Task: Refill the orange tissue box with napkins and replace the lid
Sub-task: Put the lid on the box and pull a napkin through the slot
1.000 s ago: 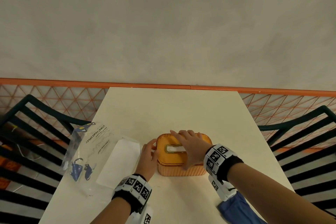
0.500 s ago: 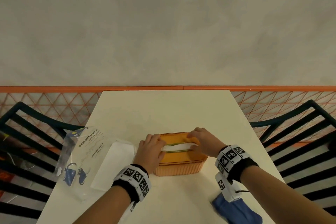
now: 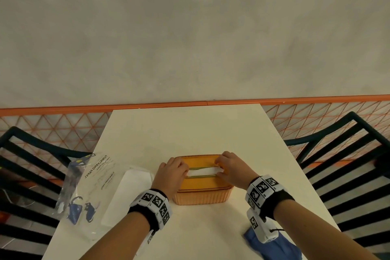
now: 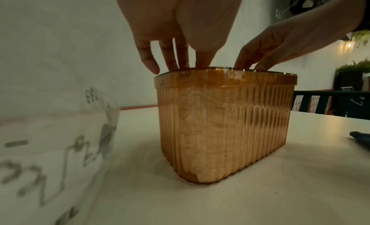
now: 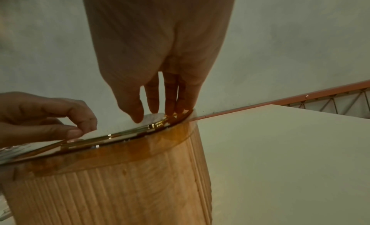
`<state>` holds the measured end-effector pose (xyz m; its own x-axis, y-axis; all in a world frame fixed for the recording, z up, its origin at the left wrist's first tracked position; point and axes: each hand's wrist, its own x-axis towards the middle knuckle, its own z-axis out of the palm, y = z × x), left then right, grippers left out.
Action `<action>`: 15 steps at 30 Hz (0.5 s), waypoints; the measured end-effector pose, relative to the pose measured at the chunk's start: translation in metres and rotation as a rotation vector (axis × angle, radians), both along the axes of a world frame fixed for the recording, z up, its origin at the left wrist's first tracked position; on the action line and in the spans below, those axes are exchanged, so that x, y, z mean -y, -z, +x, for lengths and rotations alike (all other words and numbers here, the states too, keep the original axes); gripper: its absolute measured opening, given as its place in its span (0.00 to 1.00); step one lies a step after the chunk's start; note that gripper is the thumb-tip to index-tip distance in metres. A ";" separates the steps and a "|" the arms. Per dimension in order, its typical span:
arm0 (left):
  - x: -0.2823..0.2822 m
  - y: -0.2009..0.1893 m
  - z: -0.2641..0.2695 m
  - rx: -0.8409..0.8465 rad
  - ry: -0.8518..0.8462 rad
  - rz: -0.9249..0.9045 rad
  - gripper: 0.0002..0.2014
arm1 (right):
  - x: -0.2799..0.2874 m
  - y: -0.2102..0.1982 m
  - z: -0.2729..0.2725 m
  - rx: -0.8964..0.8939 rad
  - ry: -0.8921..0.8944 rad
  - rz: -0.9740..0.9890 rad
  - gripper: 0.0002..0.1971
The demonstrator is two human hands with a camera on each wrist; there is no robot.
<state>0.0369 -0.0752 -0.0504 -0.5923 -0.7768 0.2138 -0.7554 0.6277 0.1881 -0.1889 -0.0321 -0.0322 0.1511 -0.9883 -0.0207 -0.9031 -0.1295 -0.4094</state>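
Observation:
The ribbed orange tissue box (image 3: pixel 202 199) stands on the white table (image 3: pixel 190 129) with its lid (image 3: pixel 202 184) on top. A white napkin (image 3: pixel 201 172) shows along the lid's slot. My left hand (image 3: pixel 172 173) is at the slot's left end; the right wrist view shows its thumb and curled index finger (image 5: pixel 80 130) pinched together there on the napkin. My right hand (image 3: pixel 232 168) is at the right end, fingers (image 5: pixel 170 108) straight down with their tips on the lid (image 5: pixel 120 138), thumb a little apart. The box (image 4: pixel 220 125) looks filled with paper.
A clear printed plastic bag (image 3: pixel 92 186) with a white napkin stack (image 3: pixel 130 194) lies left of the box. A blue cloth (image 3: pixel 272 247) sits at the near right edge. Dark slatted chairs (image 3: pixel 31 164) (image 3: pixel 348 154) flank the table, and an orange mesh railing (image 3: pixel 63 120) runs behind.
My right hand lifted its flat palm off the lid and moved to the slot's right end. My left hand came from the box's side onto the slot's left end.

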 end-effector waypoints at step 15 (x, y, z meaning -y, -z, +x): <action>0.009 0.000 -0.002 -0.030 0.078 0.126 0.03 | 0.000 0.005 0.003 -0.003 -0.001 -0.025 0.17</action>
